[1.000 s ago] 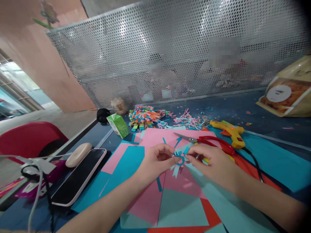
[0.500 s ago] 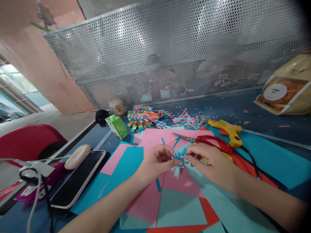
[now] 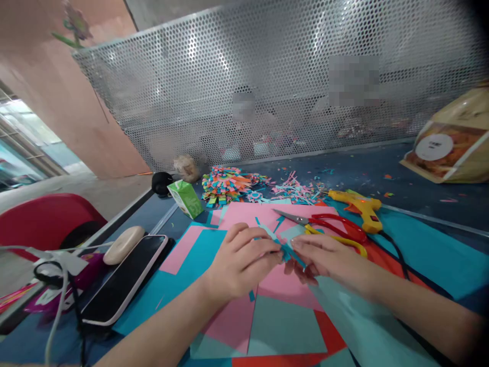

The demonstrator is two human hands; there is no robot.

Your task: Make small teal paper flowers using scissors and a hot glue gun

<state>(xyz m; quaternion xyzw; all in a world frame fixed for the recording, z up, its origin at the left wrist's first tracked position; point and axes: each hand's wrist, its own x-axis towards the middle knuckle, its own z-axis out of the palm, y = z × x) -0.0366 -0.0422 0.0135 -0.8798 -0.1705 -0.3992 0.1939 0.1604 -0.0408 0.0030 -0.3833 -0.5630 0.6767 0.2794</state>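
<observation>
A small paper rosette (image 3: pixel 288 250) in blue and light blue is pinched between my two hands over the pink sheets (image 3: pixel 278 285). My left hand (image 3: pixel 242 260) grips its left side, fingers curled over it. My right hand (image 3: pixel 324 255) holds the right side, where a blue paper strip shows beneath the fingers. The rosette is tipped nearly edge-on, so its front is mostly hidden. Just beyond my right hand lie red-handled scissors (image 3: pixel 336 224) and a yellow-handled pair (image 3: pixel 357 246). Loose blue paper strips (image 3: pixel 280 223) rest on the pink paper.
A yellow glue gun (image 3: pixel 361 208) with a black cord lies at right. Finished paper rosettes (image 3: pixel 227 183) and paper scraps (image 3: pixel 294 189) are piled behind. On the left are a green carton (image 3: pixel 186 199), a phone (image 3: pixel 126 280) and a beige case (image 3: pixel 124 245). A snack bag (image 3: pixel 446 142) stands far right.
The rosette has turned from facing me to nearly edge-on. My left hand has rolled over, its back now toward me, and my right fingers have moved beneath the piece.
</observation>
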